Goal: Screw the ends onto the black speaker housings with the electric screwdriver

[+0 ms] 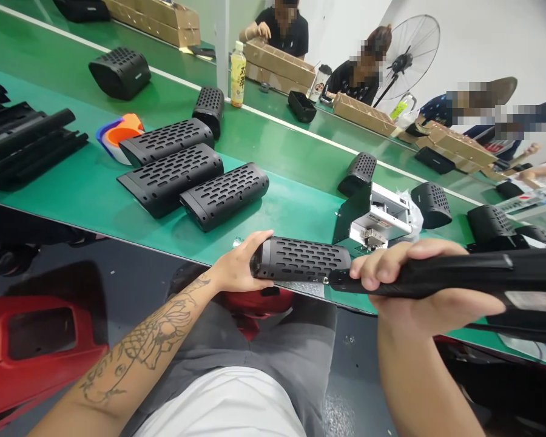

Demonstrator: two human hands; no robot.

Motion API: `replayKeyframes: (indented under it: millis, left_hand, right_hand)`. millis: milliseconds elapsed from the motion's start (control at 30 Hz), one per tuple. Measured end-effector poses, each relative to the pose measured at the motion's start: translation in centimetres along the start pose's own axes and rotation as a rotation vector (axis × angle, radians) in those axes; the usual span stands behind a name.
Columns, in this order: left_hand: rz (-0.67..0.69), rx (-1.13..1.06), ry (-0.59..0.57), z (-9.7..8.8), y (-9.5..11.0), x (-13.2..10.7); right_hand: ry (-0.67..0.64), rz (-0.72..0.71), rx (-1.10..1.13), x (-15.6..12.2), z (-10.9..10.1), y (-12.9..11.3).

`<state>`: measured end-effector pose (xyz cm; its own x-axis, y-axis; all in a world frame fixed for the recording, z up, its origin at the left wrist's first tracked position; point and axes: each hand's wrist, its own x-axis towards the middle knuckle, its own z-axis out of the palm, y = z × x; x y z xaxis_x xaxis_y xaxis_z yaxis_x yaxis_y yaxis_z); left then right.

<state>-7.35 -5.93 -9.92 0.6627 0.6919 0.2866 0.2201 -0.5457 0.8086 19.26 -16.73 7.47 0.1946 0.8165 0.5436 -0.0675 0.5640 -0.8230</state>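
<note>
My left hand (239, 264) grips the left end of a black perforated speaker housing (303, 260), held level over the near edge of the green belt (91, 188). My right hand (418, 285) is closed round a long black power screwdriver (473, 276), whose tip meets the housing's right end by a small screw. Three more perforated housings (222, 195) lie side by side on the belt to the left.
Black plastic strips (22, 142) are stacked at far left beside a blue-orange tape roll (118, 130). A metal fixture (375, 218) stands just behind the housing. More speaker housings, a drink bottle (238, 74), cardboard boxes, a fan and seated people line the far side. A red bin (31, 340) sits below left.
</note>
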Motion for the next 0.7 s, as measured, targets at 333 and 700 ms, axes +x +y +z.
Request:
replayKeyframes:
  millis: [333, 700]
  left_hand:
    - [-0.001, -0.006, -0.003, 0.2, -0.3, 0.2]
    - [0.015, 0.026, 0.013, 0.2, -0.2, 0.3]
  right_hand:
    - [-0.002, 0.064, -0.019, 0.0, 1.2, 3.1]
    - [-0.124, 0.135, 0.032, -0.1, 1.2, 3.4]
